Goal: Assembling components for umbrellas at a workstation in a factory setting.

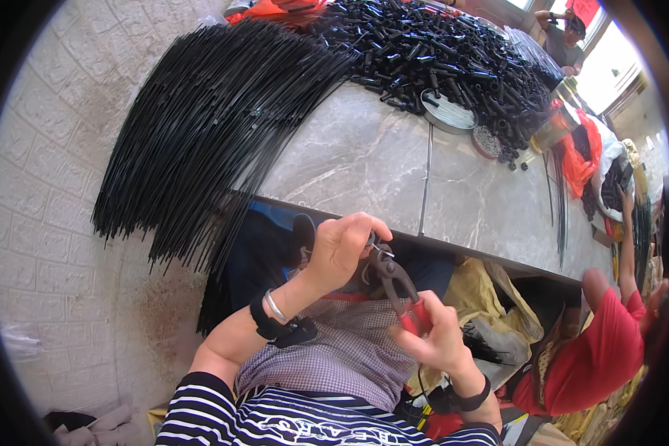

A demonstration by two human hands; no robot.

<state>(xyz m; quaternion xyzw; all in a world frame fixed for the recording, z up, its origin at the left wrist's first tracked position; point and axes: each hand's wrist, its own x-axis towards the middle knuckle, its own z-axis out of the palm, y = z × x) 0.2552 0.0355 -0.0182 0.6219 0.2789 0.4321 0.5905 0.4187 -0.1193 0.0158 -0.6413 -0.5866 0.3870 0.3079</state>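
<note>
Overhead, from the head camera, a pair of pliers (394, 279) with dark metal jaws and red handles is held in the right hand (435, 338), whose grip is closed around the handles. The left hand (342, 249) is curled tight at the jaw tips, where a small, pale metal piece (381, 251) appears to be pinched; what it is cannot be made out. Both hands are kept just below the near edge of the marble-patterned surface (364, 156), over a checked cloth (342, 349) on the lap.

A crimping or pinching step is judged to be in hand; a steady squeeze of the handles, with the left fingers kept clear of the jaws, would be called for next.

A fanned bundle of thin, glossy black rods (201, 126) is spread over the surface's left end and overhangs it. A heap of short black tubes (438, 56) is piled beyond, beside a round tin (447, 113). A co-worker in a red shirt (598, 357) is seated at the right.
</note>
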